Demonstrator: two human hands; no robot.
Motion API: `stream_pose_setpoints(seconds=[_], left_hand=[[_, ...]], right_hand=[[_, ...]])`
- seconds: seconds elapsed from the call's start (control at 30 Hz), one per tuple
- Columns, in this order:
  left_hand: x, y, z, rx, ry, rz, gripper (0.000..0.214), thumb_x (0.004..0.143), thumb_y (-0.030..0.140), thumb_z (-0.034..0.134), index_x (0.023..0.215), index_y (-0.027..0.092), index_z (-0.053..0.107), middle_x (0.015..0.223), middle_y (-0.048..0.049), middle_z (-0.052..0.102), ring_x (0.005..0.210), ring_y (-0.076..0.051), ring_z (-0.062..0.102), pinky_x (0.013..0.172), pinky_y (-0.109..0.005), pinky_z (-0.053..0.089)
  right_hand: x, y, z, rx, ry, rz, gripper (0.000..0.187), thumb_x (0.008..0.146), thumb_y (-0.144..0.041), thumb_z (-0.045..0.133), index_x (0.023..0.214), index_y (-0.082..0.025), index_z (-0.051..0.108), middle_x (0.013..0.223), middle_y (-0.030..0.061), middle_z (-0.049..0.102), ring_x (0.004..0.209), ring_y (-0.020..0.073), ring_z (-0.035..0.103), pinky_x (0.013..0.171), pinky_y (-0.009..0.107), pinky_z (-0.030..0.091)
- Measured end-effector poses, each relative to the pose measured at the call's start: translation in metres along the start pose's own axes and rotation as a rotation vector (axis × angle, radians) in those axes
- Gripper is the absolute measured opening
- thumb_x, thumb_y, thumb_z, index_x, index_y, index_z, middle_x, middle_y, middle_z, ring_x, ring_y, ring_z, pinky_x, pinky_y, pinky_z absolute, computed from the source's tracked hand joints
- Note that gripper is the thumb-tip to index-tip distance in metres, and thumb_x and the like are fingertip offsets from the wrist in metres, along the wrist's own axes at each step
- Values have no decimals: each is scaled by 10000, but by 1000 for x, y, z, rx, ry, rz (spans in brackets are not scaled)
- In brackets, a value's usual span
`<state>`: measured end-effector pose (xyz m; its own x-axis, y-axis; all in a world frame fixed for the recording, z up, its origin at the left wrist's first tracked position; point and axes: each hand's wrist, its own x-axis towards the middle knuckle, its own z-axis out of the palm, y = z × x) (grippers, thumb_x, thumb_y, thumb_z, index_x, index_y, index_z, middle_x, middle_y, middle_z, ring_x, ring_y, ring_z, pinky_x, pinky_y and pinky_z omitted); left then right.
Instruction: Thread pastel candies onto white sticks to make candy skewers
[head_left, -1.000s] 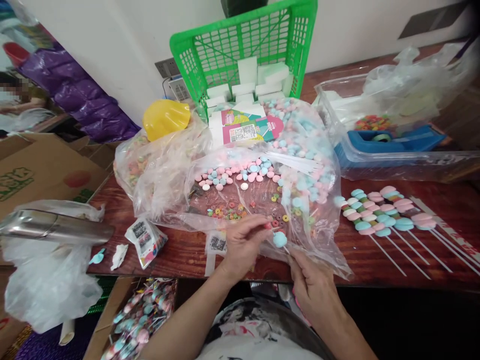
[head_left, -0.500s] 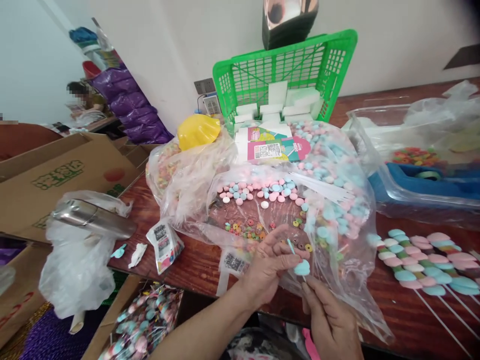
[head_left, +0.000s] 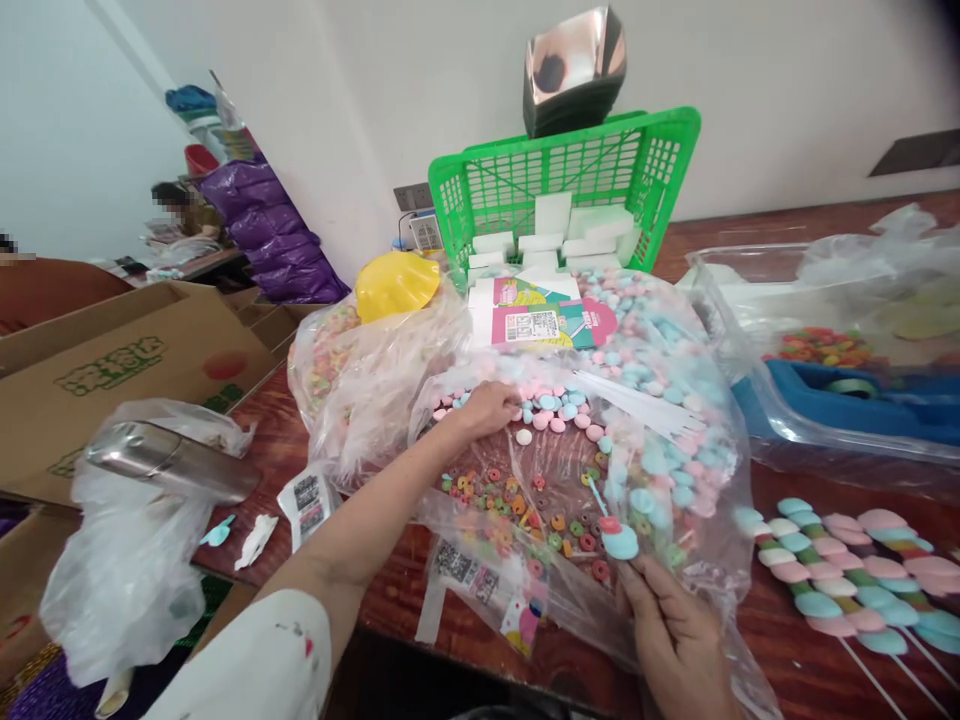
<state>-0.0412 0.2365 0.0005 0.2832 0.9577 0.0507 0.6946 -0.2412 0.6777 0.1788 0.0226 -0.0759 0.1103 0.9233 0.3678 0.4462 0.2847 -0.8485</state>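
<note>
My right hand (head_left: 671, 620) pinches a candy skewer (head_left: 619, 540) from below, over the front of the plastic sheet. The skewer carries a pale blue flattened candy with a red piece above it, and its thin blue tip points up. My left hand (head_left: 491, 408) reaches into the pile of pink and blue candies (head_left: 551, 405) on the sheet. Its fingers are curled together at the pile's edge, and what they hold is hidden. Between the hands lie colourful candy rings (head_left: 517, 505). A bunch of finished-looking candy skewers (head_left: 855, 570) lies at the right.
Behind the sheet stands a green crate (head_left: 562, 165) with white boxes. A clear bin (head_left: 795, 430) is at the right. Bagged candies and a yellow bowl (head_left: 397, 285) sit at the back. A steel flask (head_left: 169, 460) and a cardboard box (head_left: 135, 360) are at the left.
My left hand has left the skewer and moved forward to the candy pile. A red piece now shows above the blue candy in my right hand. The view has shifted slightly.
</note>
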Motion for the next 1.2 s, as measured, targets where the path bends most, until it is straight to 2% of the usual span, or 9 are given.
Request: stream_pose_setpoints(seconds=[0.1, 0.3, 0.4, 0.53, 0.7, 0.83, 0.9, 1.07, 1.2], left_hand=[[7, -10, 12, 57, -57, 55, 132, 616, 76, 575, 592, 153, 680, 636, -20, 654, 707, -183, 578, 771, -307, 449], [-7, -16, 19, 15, 58, 59, 210, 685, 94, 535, 761, 159, 719, 867, -56, 700, 882, -198, 595, 888, -336, 438], [-7, -17, 14, -67, 80, 7, 218, 731, 156, 564, 872, 143, 730, 848, -55, 713, 815, -186, 631, 783, -308, 493], [0, -11, 15, -157, 2, -38, 266, 759, 240, 604, 962, 116, 722, 754, -40, 711, 625, -146, 634, 588, -255, 502], [9, -8, 18, -126, -10, -49, 223, 752, 187, 562, 880, 118, 732, 671, -27, 685, 580, -144, 619, 554, -248, 480], [5, -11, 14, -16, 16, 12, 216, 693, 101, 538, 767, 140, 737, 727, -33, 697, 730, -174, 616, 715, -281, 476], [3, -11, 14, 14, -30, 63, 245, 669, 78, 540, 781, 156, 745, 790, -30, 714, 794, -180, 613, 783, -287, 463], [10, -11, 16, 20, -187, 203, 394, 679, 109, 585, 1033, 214, 723, 966, -20, 736, 906, -192, 630, 874, -297, 448], [15, -16, 11, 15, -315, 315, 328, 731, 179, 603, 1036, 207, 721, 908, -37, 734, 854, -191, 636, 831, -282, 453]], right_hand=[[-4, 7, 1, -21, -1, -60, 224, 903, -260, 519, 931, -158, 716, 584, -14, 597, 497, 106, 558, 487, 148, 460], [-1, 6, -3, -18, 8, -87, 218, 903, -230, 521, 954, -158, 720, 582, -18, 607, 480, 106, 563, 479, 157, 468], [-1, 4, -5, -24, -12, -97, 206, 904, -216, 522, 974, -153, 705, 601, -7, 622, 503, 119, 592, 502, 173, 487], [-3, 4, -5, -54, -32, -138, 200, 905, -199, 514, 998, -169, 689, 632, 8, 651, 528, 135, 626, 506, 184, 499], [-3, 0, -4, -94, -25, -160, 192, 910, -190, 508, 1000, -171, 676, 730, 43, 701, 586, 144, 654, 548, 193, 513], [-1, -6, -3, -95, -12, -177, 209, 915, -173, 475, 997, -163, 667, 723, 43, 696, 585, 143, 656, 549, 193, 511], [-1, -9, -3, -97, -16, -189, 217, 919, -167, 452, 974, -169, 661, 710, 38, 689, 584, 144, 657, 550, 196, 512], [0, -15, -1, -122, -22, -227, 215, 925, -151, 426, 974, -170, 634, 729, 39, 701, 592, 148, 671, 548, 203, 513], [1, -15, -1, -155, -41, -234, 240, 936, -161, 404, 985, -168, 639, 749, 54, 715, 610, 159, 683, 545, 214, 523]])
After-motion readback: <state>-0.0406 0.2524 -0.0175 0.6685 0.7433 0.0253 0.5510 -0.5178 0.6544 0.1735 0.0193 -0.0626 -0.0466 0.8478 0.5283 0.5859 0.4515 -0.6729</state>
